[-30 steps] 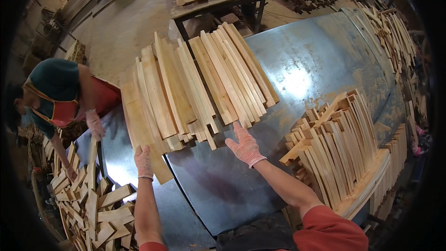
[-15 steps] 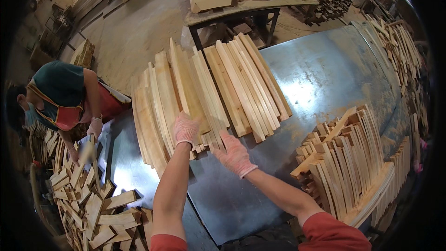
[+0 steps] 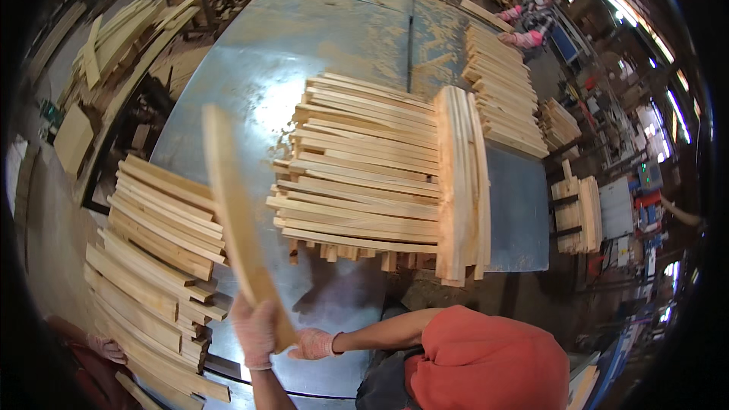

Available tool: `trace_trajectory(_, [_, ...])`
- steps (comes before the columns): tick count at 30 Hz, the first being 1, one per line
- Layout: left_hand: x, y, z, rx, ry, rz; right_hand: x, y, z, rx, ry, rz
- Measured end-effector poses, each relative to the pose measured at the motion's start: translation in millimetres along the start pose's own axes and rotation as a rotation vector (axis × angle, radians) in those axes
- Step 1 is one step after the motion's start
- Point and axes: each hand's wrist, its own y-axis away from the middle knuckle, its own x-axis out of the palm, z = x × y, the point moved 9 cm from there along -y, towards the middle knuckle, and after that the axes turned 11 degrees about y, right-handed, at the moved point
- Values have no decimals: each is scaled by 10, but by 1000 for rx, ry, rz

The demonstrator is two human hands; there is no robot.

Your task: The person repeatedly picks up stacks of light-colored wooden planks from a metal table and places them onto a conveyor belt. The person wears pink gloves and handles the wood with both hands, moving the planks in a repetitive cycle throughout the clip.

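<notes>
A long, slightly curved wooden slat stands tilted up over the metal table, its lower end toward me. My left hand, in a pinkish knitted glove, is closed round the lower part of that slat. At its bottom end is my right hand, gloved alike, with the fingers drawn together against the wood and partly hidden by it. Left of the slat lies a row of similar slats. A stack of slats is on the right, with several slats laid crosswise along its right end.
The metal table carries sawdust toward its far end. Beyond the stack runs another row of slats, where a masked person holds a board. Another person's hand is at the lower left. A wooden bench stands far left.
My view has swung right, bringing the slat stack to the middle. My left hand has lifted a slat from the row, and my right hand has come to its lower end.
</notes>
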Motion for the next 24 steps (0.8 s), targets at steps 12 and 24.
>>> trace_trajectory(12, [3259,418,482,273,-816,689,9,598,-894,4,-228,-90])
trace_trajectory(24, [1970,397,194,138,-336,456,-246,271,-502,142,-313,-49])
